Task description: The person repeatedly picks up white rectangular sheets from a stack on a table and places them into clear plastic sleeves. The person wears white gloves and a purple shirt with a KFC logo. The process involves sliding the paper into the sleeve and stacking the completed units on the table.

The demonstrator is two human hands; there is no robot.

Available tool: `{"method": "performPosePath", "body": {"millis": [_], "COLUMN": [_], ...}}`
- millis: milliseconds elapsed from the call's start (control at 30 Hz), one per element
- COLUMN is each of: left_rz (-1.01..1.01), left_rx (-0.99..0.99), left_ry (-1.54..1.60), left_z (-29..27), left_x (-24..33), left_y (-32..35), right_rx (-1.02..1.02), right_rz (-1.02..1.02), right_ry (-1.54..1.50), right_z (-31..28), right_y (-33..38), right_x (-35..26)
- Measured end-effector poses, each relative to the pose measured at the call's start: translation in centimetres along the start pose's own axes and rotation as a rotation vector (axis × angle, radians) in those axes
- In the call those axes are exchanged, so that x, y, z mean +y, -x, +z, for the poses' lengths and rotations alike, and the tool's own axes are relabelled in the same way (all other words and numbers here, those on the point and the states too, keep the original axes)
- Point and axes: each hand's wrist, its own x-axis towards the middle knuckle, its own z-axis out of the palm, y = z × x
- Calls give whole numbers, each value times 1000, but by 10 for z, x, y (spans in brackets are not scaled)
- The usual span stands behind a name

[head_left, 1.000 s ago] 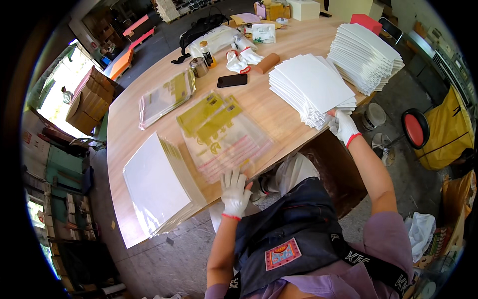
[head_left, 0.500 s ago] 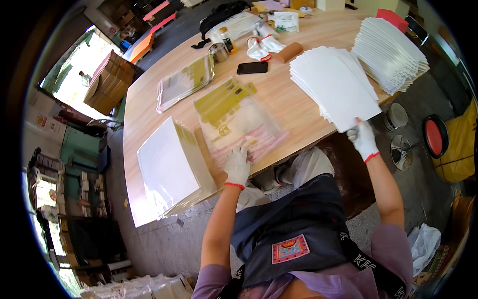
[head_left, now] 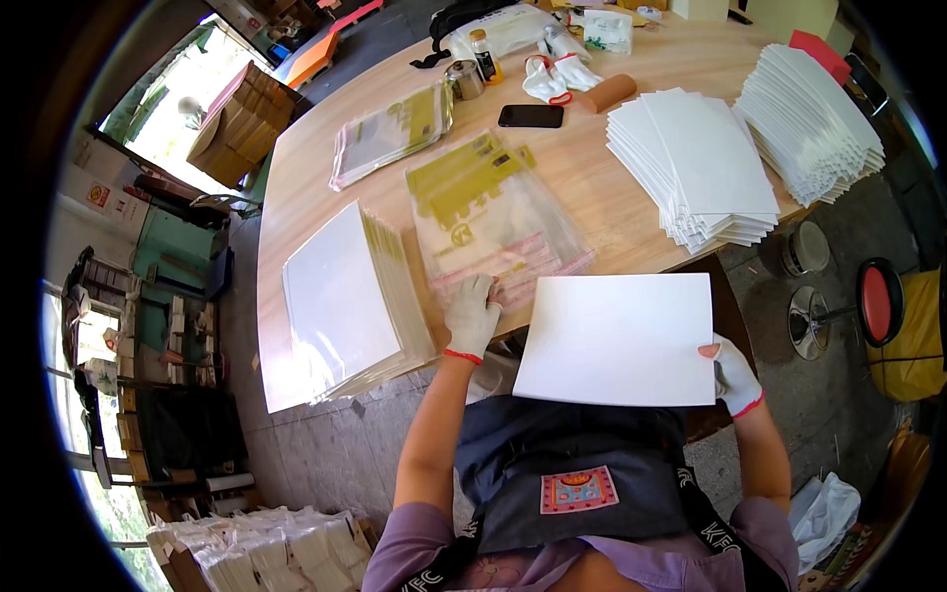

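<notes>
White rectangular card sheet [head_left: 617,340] sits at lower centre-right of the frame, held flat over the person's lap just off the near edge of the pale wooden table [head_left: 631,187]; the gloved right hand [head_left: 732,375] pinches its lower right corner, fingers closed on the edge. The gloved left hand [head_left: 472,316], at centre, lies fingers-down and fairly flat on the near end of a pile of clear plastic bags with yellow-green printing [head_left: 488,212], gripping nothing that I can make out. Judging by the layout, the work looks partly done: a stack of bagged white sheets [head_left: 340,296] lies at centre-left, while two tall fanned stacks of bare white sheets, one at upper right [head_left: 695,168] and another at the far right edge [head_left: 809,123], look untouched. The held sheet is not yet inside any bag.
</notes>
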Motion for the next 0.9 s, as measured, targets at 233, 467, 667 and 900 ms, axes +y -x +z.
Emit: {"method": "performPosePath", "body": {"millis": [233, 467, 667, 900], "left_rz": [90, 189, 80, -650], "left_rx": [176, 1, 112, 399], "left_ry": [41, 374, 288, 1609], "left_z": [-14, -24, -20, 54], "left_x": [14, 0, 14, 69], "left_y": [1, -6, 27, 34], "right_rx": [72, 62, -13, 87], "right_rz": [-22, -75, -53, -70], "right_ry": [-260, -296, -259, -148], "right_z": [15, 37, 71, 99], "right_y": [-10, -16, -13, 5], "right_x": [53, 77, 75, 75]}}
